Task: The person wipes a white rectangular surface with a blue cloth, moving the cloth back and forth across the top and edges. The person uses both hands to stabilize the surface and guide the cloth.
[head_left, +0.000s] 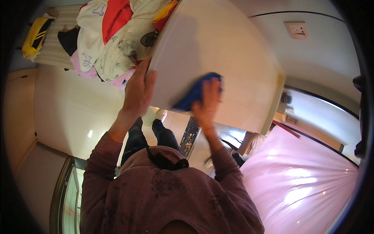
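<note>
A pale cream door panel (245,55) stands before me, its flat face taking up the upper middle of the view. With its fingers at the panel's left edge and the thumb on the near side, my left hand (138,90) holds that edge. My right hand (207,101), blurred by motion, presses a dark blue cloth (192,95) flat against the lower part of the face. The cloth shows to the left of and above the fingers; the rest lies hidden beneath the hand.
Clothes (99,44) lie heaped on a striped surface (60,38) at upper left, beside a yellow-and-black folded item (36,36). A wall socket (296,30) is at upper right. A shiny pink sheet (286,175) hangs at lower right. Pale tiles (175,122) cover the floor.
</note>
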The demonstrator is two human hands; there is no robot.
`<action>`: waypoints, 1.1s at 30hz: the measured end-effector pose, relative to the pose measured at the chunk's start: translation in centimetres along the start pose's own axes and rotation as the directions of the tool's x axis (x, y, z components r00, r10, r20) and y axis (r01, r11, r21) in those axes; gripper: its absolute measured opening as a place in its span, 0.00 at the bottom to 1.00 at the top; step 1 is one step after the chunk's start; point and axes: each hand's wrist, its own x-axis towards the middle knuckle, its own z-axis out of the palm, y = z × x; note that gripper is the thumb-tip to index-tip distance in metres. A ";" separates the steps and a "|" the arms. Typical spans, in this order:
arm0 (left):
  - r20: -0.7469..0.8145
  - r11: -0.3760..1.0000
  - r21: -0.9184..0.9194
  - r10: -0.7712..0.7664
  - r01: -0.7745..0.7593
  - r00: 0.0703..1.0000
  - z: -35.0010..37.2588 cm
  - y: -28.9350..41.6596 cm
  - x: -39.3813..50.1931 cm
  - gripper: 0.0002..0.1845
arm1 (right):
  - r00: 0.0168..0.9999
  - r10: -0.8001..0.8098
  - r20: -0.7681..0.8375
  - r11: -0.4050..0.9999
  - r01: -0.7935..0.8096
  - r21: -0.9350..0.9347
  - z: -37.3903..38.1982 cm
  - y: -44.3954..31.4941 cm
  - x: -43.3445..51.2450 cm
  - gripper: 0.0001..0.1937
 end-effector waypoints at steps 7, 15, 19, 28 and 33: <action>0.010 0.993 0.102 -0.060 0.059 0.998 -0.4 -0.1 0.0 0.27 | 0.959 -0.167 0.227 0.985 0.153 0.077 3.0 -9.5 3.2 0.39; 0.027 0.984 0.058 -0.170 0.168 0.985 -0.7 0.0 -0.2 0.28 | 0.967 0.253 -0.026 0.957 -0.254 -0.140 -3.0 4.9 -2.4 0.39; 0.004 0.981 0.162 -0.106 0.104 0.994 -0.9 0.0 -0.5 0.27 | 0.870 0.453 -0.193 0.855 -0.485 -0.181 -6.4 14.5 -4.7 0.32; -0.048 0.934 0.317 -0.158 0.165 0.986 -1.7 0.0 -0.6 0.25 | 0.680 0.643 -0.351 0.656 -0.726 -0.205 -7.9 28.7 7.4 0.31; -0.066 0.912 0.358 -0.192 0.202 0.979 -2.2 0.2 -1.0 0.28 | 0.838 0.453 -0.304 0.820 -0.525 -0.225 -4.8 25.2 16.5 0.34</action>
